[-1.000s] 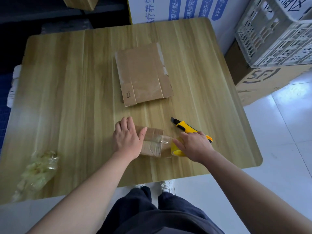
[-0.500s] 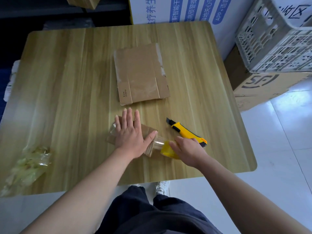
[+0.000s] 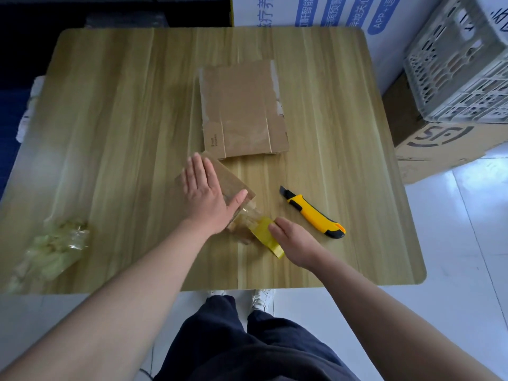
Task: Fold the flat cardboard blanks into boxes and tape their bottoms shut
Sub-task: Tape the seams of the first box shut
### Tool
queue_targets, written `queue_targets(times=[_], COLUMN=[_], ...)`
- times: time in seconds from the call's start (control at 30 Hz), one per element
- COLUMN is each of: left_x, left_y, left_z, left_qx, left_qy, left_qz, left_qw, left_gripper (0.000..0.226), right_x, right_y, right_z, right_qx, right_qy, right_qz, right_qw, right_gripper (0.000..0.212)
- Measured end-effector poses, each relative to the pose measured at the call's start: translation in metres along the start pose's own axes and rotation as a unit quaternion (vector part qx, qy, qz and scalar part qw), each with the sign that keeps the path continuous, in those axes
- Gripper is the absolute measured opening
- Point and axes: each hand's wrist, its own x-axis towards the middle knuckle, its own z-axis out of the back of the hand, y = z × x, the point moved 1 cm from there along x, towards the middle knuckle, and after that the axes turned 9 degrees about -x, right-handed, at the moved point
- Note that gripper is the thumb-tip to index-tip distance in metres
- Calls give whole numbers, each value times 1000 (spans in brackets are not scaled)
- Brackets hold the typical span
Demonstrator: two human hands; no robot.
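While the left hand (image 3: 204,193) lies flat on the box (image 3: 233,182), fingers straight and thumb spread toward its right corner, the right hand (image 3: 297,240) grips the tape (image 3: 265,235), a yellow roll just beside the box's near end. A clear strip (image 3: 247,218) runs from roll to box, wrinkled where it meets the cardboard.

Box: small, brown, set askew on the bench (image 3: 123,133), near the middle. Most of its left half is under the left palm; the right face shows. Its far corner sits close to the near edge of the blank (image 3: 242,111); I cannot tell whether they touch.

Blank: flat, flaps toward the person, beyond both hands.

Right hand: fingers curled over the roll's right side, fingertips on the yellow. The two hands are near each other but apart, with the strip between them.

Knife (image 3: 313,213): yellow, blade end pointing away and left, on the bench right of the right hand, not touching it.

Crumpled plastic (image 3: 55,243) lies at the bench's near left, well apart from the box.
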Motion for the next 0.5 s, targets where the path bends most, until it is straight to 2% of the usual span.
queue_targets(times=[0.07,0.1,0.17,0.23,0.27,0.3,0.4,0.5], left_x=[0,-4,-24,-55,-72,-87,-109,-97], left_y=[4,7,10,5,0,-9,-32,-43], left_z=[5,8,13,7,2,-3,-27,-40], left_qx=[-25,-54,-139,-241,-300,-362,-447,-550], left_qy=[-6,-40,-143,-238,-235,-191,-6,25], left_qz=[-29,-49,-43,17,58,108,214,276], left_qw=[999,997,979,941,923,906,868,788], left_gripper=[94,88,81,63,50,41,39,43], right_x=[0,0,-1,-1,-2,-2,-4,-5], right_y=[1,2,4,3,3,4,4,4], right_z=[-1,-1,-3,-4,-4,-4,-2,-3], right_qx=[3,6,16,28,33,37,42,40], right_qy=[-2,-2,-1,-2,-4,-7,-13,-6], right_qz=[-3,-5,-12,-19,-19,-18,-12,-9], right_qw=[1000,1000,1000,999,999,999,999,999], right_gripper=[32,31,33,34,34,34,32,31])
